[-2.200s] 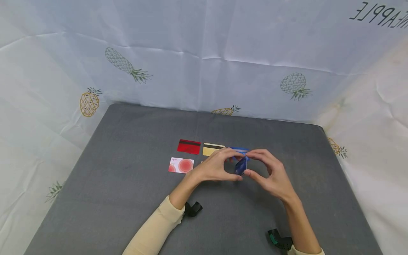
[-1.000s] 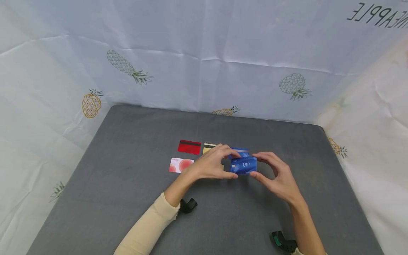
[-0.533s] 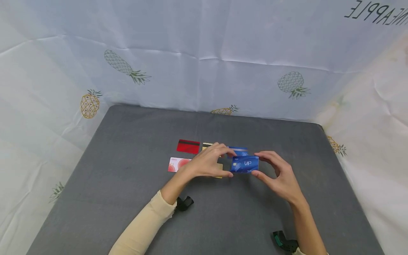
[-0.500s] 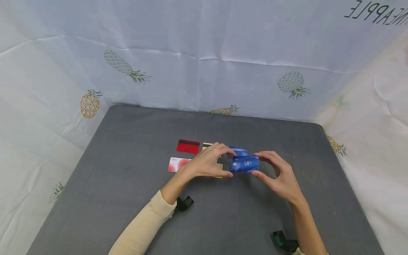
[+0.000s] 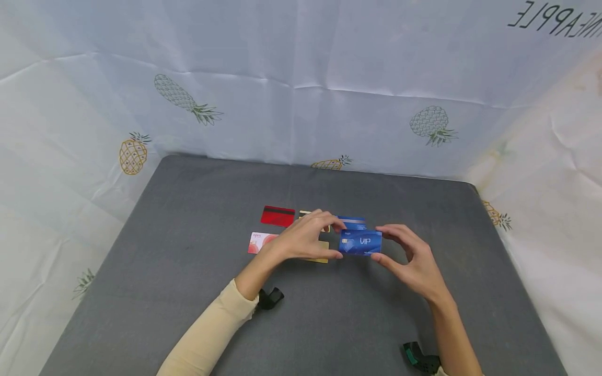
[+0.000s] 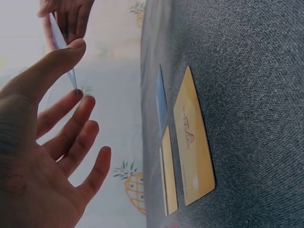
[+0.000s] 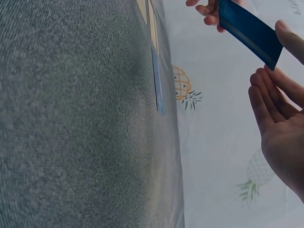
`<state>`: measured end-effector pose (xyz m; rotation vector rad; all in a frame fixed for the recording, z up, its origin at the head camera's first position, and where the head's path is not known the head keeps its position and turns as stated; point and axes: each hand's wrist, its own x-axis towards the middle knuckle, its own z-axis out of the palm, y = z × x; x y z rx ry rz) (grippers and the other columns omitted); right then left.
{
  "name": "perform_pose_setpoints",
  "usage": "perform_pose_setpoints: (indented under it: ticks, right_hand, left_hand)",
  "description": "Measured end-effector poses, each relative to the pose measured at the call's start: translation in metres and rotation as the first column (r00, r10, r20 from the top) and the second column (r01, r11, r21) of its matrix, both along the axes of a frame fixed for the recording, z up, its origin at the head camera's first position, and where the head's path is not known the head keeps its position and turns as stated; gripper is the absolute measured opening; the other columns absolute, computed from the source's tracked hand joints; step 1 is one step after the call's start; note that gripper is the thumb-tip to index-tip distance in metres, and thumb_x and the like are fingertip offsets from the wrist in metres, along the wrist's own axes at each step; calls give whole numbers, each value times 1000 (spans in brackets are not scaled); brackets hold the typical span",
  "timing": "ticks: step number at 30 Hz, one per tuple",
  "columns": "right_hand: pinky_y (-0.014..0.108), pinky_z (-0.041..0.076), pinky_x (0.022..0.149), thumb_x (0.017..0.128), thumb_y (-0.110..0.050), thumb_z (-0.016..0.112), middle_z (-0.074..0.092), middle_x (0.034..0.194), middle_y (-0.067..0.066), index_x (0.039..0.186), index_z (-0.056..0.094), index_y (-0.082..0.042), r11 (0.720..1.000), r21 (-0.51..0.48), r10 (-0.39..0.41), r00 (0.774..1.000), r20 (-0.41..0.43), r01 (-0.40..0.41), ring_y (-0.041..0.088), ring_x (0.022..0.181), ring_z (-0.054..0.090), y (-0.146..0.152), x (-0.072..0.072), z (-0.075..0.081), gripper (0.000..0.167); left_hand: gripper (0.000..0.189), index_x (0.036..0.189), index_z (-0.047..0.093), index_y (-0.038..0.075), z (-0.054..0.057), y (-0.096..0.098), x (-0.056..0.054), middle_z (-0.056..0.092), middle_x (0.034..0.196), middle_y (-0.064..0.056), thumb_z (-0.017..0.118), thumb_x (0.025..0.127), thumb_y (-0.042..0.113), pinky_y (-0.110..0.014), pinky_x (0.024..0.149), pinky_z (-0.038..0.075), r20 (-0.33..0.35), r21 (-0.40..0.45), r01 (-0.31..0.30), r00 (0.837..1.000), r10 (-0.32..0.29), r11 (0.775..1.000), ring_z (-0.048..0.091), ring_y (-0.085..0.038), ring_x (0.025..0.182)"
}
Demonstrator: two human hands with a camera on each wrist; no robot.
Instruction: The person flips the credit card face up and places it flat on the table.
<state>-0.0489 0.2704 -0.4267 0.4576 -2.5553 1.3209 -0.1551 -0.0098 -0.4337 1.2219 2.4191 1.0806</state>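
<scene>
The left hand [image 5: 303, 237] and the right hand [image 5: 411, 256] together pinch one VIP card [image 5: 360, 243], each by a short edge, with the thumb at the lower corner and the index finger at the upper corner. This card is between them, raised above the grey table [image 5: 329, 318], and its face is turned to the head camera. In the left wrist view, the other fingers of the left hand are spread apart; those of the right hand lie close side by side. Just behind the grip, the blue card [image 5: 354, 223] lies flat. To the left of the grip are the gold card [image 6: 194, 137] and, behind it, the yellow card [image 6: 169, 173]; the print on the gold card is probably letters, but I cannot read it well. Farther to the left lie the red card [image 5: 278, 216] and, nearer to the person, the pink card [image 5: 260, 242], partly hidden by the left hand. Well behind the grip hangs a pineapple cloth [image 5: 282, 42]
</scene>
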Motion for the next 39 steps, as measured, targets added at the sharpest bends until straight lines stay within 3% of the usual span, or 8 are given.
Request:
perform_pose_setpoints:
  ticks: [9, 18, 23, 27, 32, 39]
  right_hand:
    - [4, 42, 111, 83, 0, 92, 67, 138, 13, 144, 68, -15, 999, 42, -14, 999, 47, 12, -6, 126, 59, 4, 0, 2, 67]
    - [2, 39, 110, 83, -10, 94, 68, 139, 7, 145, 67, -14, 990, 140, -36, 998, 53, 28, -4, 125, 60, 7, -2, 5, 68]
    - [6, 40, 107, 84, -20, 95, 69, 139, 3, 144, 68, -17, 970, 240, -54, 996, 66, 36, 7, 124, 63, 6, -2, 7, 66]
    - [17, 48, 106, 83, -21, 96, 71, 136, 2, 141, 70, -15, 958, 286, -51, 997, 62, 31, 20, 122, 67, 5, -2, 7, 63]
    - [41, 58, 102, 82, -21, 96, 72, 132, 2, 136, 72, -14, 949, 315, -42, 998, 49, 24, 22, 119, 69, 4, -4, 5, 59]
    - [59, 58, 98, 84, -21, 96, 73, 131, 5, 134, 73, -14, 952, 307, -29, 998, 53, 11, 27, 117, 72, 3, -7, -1, 56]
  left_hand:
    - [57, 133, 72, 13, 3, 0, 0, 72, 127, -5, 92, 85, 36, -34, 95, 55, 14, -16, -12, 1000, 12, 1000, 64, -28, 118]
    - [56, 132, 73, 14, 3, 1, 0, 72, 126, -5, 92, 85, 37, -34, 94, 56, 8, -37, -24, 1000, 24, 999, 64, -28, 117]
    - [56, 133, 72, 15, 1, 2, 0, 73, 126, -4, 91, 85, 38, -35, 96, 55, 8, -48, -16, 1000, 16, 999, 63, -25, 117]
    - [56, 133, 73, 16, 2, 2, 0, 73, 125, -4, 92, 85, 38, -35, 96, 55, -5, -56, -19, 1000, 19, 998, 64, -24, 116]
    - [55, 132, 73, 14, 2, 1, 0, 74, 124, -6, 92, 85, 36, -36, 95, 56, -20, -58, -24, 1000, 23, 998, 64, -25, 115]
    - [58, 134, 72, 15, 2, -1, 1, 73, 127, -4, 93, 85, 37, -36, 96, 56, -34, -80, -31, 999, 29, 996, 62, -19, 115]
